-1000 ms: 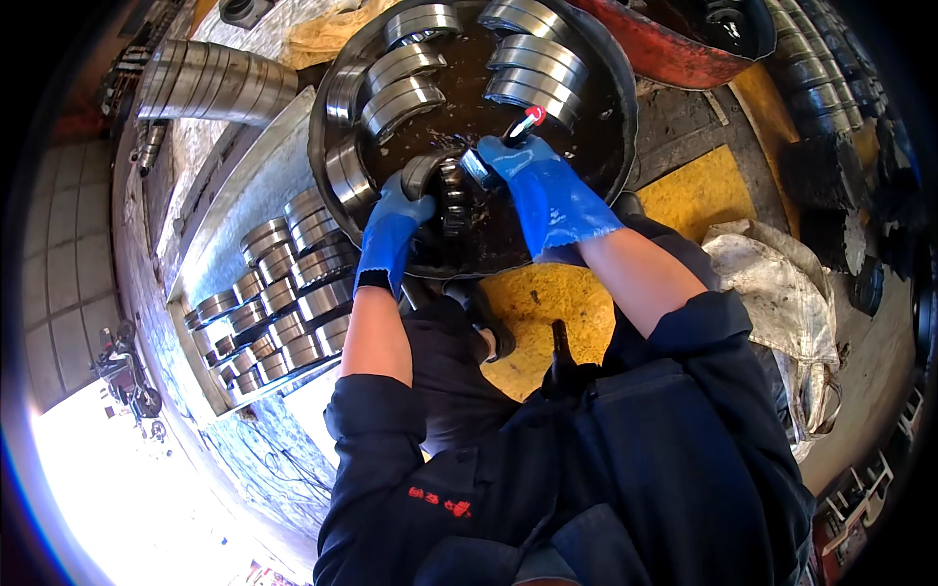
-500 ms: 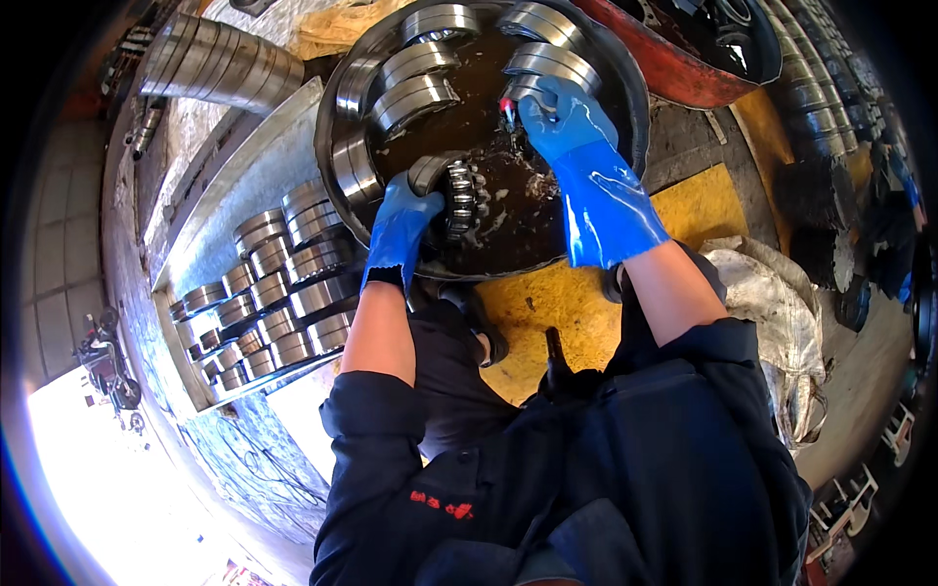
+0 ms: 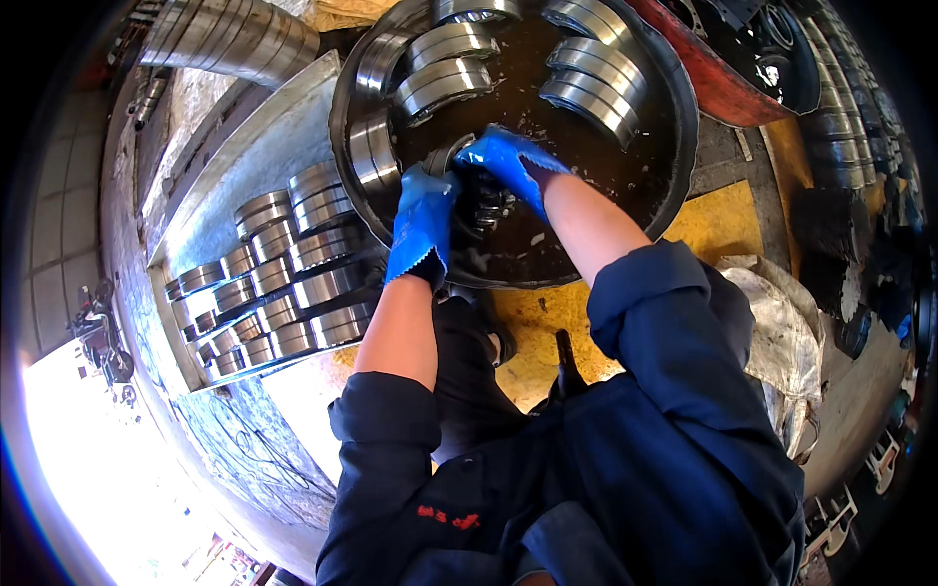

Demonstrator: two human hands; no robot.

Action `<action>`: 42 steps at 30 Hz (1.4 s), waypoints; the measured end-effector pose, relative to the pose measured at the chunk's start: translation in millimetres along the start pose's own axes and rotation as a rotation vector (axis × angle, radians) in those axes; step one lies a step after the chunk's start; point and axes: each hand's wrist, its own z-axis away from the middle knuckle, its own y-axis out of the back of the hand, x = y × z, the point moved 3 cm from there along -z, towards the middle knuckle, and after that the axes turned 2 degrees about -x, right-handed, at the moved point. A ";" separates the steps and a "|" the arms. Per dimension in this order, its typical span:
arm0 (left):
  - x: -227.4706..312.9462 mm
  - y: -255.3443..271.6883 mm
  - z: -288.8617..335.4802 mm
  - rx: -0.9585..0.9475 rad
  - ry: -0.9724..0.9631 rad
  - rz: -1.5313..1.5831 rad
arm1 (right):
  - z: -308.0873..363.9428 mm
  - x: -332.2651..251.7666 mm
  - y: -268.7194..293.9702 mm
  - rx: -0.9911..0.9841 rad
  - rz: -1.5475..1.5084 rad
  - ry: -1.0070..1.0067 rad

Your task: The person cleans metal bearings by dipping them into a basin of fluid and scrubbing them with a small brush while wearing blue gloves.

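Observation:
Both my hands wear long blue rubber gloves and meet over a round dark basin [image 3: 679, 186] of murky liquid. My left hand [image 3: 426, 210] is closed round the left side of a roller bearing [image 3: 486, 207], held tilted just above the liquid with its rollers facing right. Bent over the bearing's upper edge is my right hand [image 3: 508, 161], fingers closed; what they hold is hidden. Inside the basin, shiny steel bearing rings [image 3: 445, 88] stand at the left and back, and more rings [image 3: 594, 86] lean together at the right.
Left of the basin, a metal tray [image 3: 200, 376] carries rows of stacked bearing rings [image 3: 327, 244]. A long stack of rings [image 3: 230, 39] lies behind it. A red basin [image 3: 703, 73] with dark parts adjoins at the far right. A whitish sack [image 3: 782, 332] lies near my right arm.
My right hand has come down and left from the rings at the basin's right to the bearing. The red-tipped object near its fingers no longer shows. My left hand still holds the bearing.

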 end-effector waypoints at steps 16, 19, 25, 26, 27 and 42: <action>-30.2 -7.2 -15.2 0.073 0.061 -0.021 | 104.7 30.7 -41.4 0.416 0.436 -0.452; -40.8 -5.6 -20.3 0.053 0.098 0.001 | 104.6 31.1 -41.7 0.344 0.363 -0.419; -40.1 -5.4 -25.3 0.040 0.090 -0.071 | 100.8 25.0 -42.6 0.360 0.256 -0.395; -36.4 -6.7 -23.6 0.028 0.074 -0.065 | 94.5 24.8 -38.9 0.463 0.267 -0.334; -33.2 -8.6 -21.8 0.018 0.059 -0.058 | 88.3 24.8 -33.3 0.565 0.279 -0.272; -27.2 -16.6 -19.7 0.101 0.021 -0.152 | 40.2 19.7 -28.4 0.287 0.731 -0.125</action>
